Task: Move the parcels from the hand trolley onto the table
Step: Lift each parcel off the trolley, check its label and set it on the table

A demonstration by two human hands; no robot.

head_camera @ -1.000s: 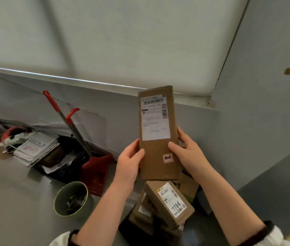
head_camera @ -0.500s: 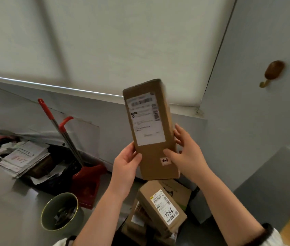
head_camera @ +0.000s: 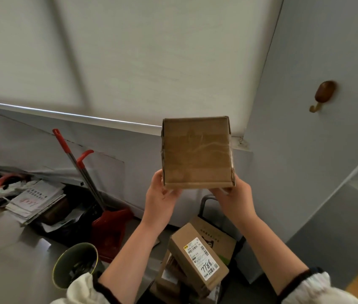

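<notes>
I hold a brown cardboard parcel (head_camera: 196, 152) up in front of me, its taped plain face turned toward the camera. My left hand (head_camera: 162, 197) grips its lower left corner and my right hand (head_camera: 233, 198) grips its lower right corner. Below my arms, several more parcels are piled on the hand trolley (head_camera: 205, 204), whose grey handle shows behind them. The top one (head_camera: 197, 257) carries a white label with "7786" written on it, and a parcel with a printed face (head_camera: 216, 239) lies behind it. The table is not in view.
A red dustpan (head_camera: 110, 229) and a red-handled broom (head_camera: 76, 163) lean against the wall at the left. A green bin (head_camera: 75, 267) stands near my left sleeve. Papers (head_camera: 35, 199) and clutter lie on the floor at far left. A wall hook (head_camera: 323, 94) hangs at the right.
The parcel has been turned in my hands: its labelled long face no longer shows and a plain taped face now faces me. It has also moved slightly to the right.
</notes>
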